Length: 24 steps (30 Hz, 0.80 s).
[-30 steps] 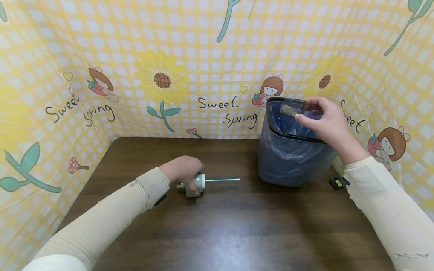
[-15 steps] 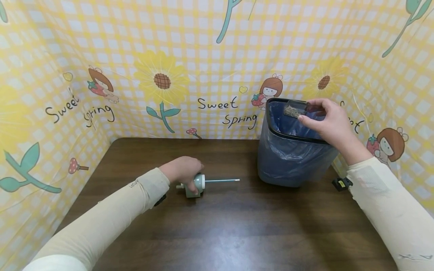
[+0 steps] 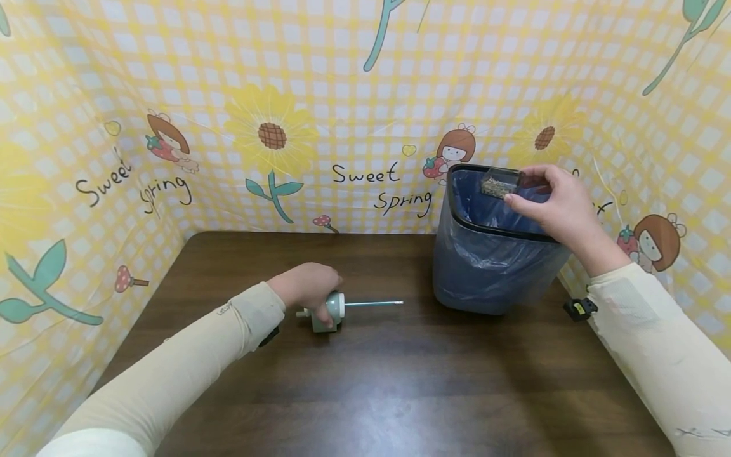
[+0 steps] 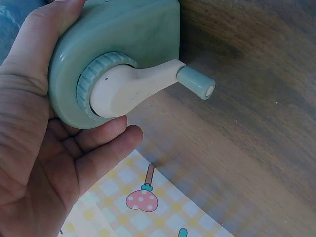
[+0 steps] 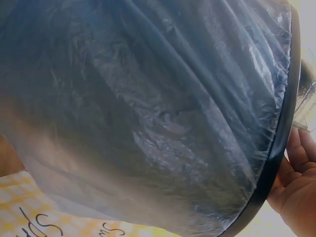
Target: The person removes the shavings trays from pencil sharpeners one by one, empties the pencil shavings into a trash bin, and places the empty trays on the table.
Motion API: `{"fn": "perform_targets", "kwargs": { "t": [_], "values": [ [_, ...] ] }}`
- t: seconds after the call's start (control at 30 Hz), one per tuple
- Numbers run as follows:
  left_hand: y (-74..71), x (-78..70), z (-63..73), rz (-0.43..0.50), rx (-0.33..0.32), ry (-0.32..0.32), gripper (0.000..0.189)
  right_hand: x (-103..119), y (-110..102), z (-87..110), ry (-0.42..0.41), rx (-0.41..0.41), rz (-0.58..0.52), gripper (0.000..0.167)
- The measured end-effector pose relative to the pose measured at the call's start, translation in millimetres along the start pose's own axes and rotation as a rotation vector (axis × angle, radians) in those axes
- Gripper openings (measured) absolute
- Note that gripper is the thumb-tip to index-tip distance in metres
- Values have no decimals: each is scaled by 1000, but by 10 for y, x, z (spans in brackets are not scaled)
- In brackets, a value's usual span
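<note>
Within right grip (image 3: pixel 562 200); boxy see-through tray (image 3: pixel 501 180)

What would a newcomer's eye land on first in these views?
Probably the large, black-rimmed, plastic-lined blue bin at the right of the dark brown wooden table. Over its mouth, the right hand holds a small clear plastic tray with grey-brown shavings. Left of the bin, the left hand grips a rounded green crank sharpener, a slim blue pencil sticking out toward the bin.

Yellow-checked cloth walls (image 3: pixel 354 89); dark wood tabletop (image 3: pixel 257 393), pale glare (image 3: pixel 379 406).
</note>
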<state>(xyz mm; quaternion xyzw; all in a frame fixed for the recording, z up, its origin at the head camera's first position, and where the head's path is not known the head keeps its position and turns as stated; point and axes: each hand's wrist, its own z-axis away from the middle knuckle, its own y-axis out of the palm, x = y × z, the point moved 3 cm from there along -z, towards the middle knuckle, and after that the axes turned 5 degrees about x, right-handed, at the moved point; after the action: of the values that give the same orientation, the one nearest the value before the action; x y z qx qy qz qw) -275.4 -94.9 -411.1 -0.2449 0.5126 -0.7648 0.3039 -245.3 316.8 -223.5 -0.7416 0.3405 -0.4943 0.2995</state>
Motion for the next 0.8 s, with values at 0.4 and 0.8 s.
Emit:
{"fn": "perform_targets", "kwargs": {
  "t": [0.4,0.8],
  "values": [
    [-11,-3,6,6,5,5,89,-62,7,-5,-25,-2,44,66],
    [5,2,-7,-1,1,0,91,-66,-22,-17,-34,19,96,64]
  ]
}}
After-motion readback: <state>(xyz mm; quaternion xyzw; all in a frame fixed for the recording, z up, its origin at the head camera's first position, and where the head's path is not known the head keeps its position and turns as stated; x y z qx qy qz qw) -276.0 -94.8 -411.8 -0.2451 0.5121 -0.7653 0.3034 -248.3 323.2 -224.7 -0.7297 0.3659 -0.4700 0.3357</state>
